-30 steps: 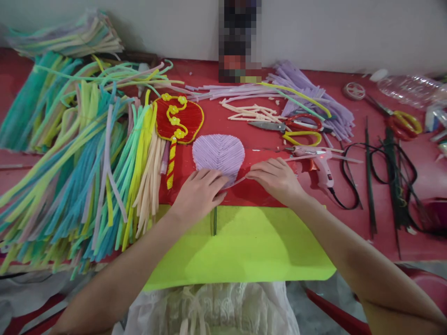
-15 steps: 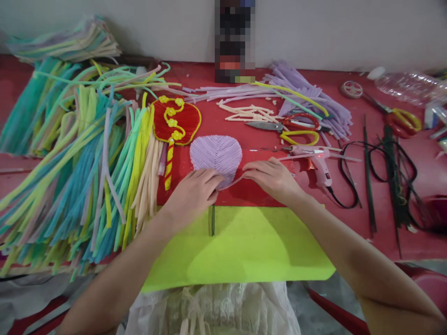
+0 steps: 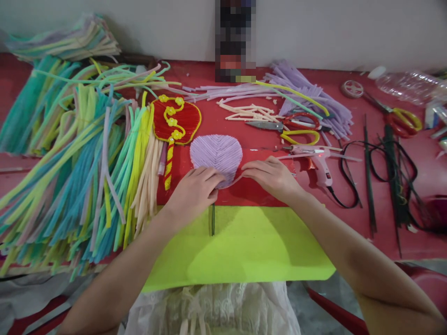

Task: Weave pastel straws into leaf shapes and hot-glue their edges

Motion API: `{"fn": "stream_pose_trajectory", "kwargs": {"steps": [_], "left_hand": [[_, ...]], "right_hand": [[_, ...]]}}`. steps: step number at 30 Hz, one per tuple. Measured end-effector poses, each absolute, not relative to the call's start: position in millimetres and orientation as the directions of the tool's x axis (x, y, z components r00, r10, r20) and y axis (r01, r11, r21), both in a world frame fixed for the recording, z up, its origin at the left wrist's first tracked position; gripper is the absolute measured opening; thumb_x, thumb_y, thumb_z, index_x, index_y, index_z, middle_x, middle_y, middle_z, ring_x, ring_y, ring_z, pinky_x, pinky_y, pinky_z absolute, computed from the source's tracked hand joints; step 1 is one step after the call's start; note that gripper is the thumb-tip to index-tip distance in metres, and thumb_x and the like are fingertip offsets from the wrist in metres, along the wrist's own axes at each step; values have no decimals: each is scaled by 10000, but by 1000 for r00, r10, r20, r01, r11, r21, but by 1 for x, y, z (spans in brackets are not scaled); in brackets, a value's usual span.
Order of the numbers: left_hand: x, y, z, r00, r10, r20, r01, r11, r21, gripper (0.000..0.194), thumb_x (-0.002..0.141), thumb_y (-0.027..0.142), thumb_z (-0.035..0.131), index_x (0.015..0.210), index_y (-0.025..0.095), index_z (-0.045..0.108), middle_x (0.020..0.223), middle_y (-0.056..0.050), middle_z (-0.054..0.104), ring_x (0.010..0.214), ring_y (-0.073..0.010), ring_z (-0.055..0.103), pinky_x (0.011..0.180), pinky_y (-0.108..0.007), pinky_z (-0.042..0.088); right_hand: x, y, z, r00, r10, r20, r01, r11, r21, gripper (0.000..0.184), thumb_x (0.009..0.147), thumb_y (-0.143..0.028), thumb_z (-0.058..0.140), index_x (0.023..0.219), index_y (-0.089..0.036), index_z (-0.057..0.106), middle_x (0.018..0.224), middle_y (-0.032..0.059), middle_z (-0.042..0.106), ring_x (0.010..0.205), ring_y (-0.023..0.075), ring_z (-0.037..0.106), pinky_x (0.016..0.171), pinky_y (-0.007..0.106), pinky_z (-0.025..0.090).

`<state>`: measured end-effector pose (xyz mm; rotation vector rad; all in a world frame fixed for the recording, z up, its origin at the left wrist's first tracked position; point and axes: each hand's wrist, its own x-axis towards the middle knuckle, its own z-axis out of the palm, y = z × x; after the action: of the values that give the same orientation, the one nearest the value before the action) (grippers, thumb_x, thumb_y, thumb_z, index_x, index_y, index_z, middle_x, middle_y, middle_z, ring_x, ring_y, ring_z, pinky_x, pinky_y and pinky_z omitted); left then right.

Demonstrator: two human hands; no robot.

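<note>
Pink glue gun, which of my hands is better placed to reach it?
Probably your right hand: it's nearer the pink glue gun, though pinching a purple strip; your left hand holds the purple pipe-cleaner piece.

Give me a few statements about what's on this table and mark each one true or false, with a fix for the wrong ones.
1. The left hand is at the lower part of the purple panel. True.
2. The right hand holds scissors. False: it pinches a thin purple strip.
3. The glue gun lies to the right of the right hand. True.
4. The red fan lies to the right of the purple panel. False: it lies to its left.
5. The clear bottle stands upright. False: it lies on its side.
</note>
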<state>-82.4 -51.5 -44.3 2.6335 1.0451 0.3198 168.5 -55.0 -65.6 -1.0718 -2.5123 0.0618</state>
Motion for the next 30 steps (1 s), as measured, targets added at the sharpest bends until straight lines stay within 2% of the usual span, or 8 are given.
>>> {"fn": "stream_pose_trajectory", "kwargs": {"steps": [10, 30], "left_hand": [[-83, -50, -44, 717, 691, 89, 621, -692, 368, 314, 806, 86, 547, 1101, 178, 600, 1073, -58, 637, 1001, -223, 587, 885, -395, 480], [-81, -49, -39, 722, 692, 31, 632, -677, 378, 315, 819, 91, 529, 1115, 172, 600, 1105, -59, 633, 1025, -218, 565, 911, -387, 460]], "right_hand": [[168, -45, -66, -665, 650, 369, 630, 753, -190, 300, 979, -164, 349, 987, -181, 648, 1006, 56, 706, 858, 151, 623, 772, 315, 417], [165, -41, -71, -675, 621, 398, 623, 769, -142, 279, 964, -112, 357, 1003, -164, 629, 1043, 60, 702, 859, 146, 612, 756, 307, 397]]}}
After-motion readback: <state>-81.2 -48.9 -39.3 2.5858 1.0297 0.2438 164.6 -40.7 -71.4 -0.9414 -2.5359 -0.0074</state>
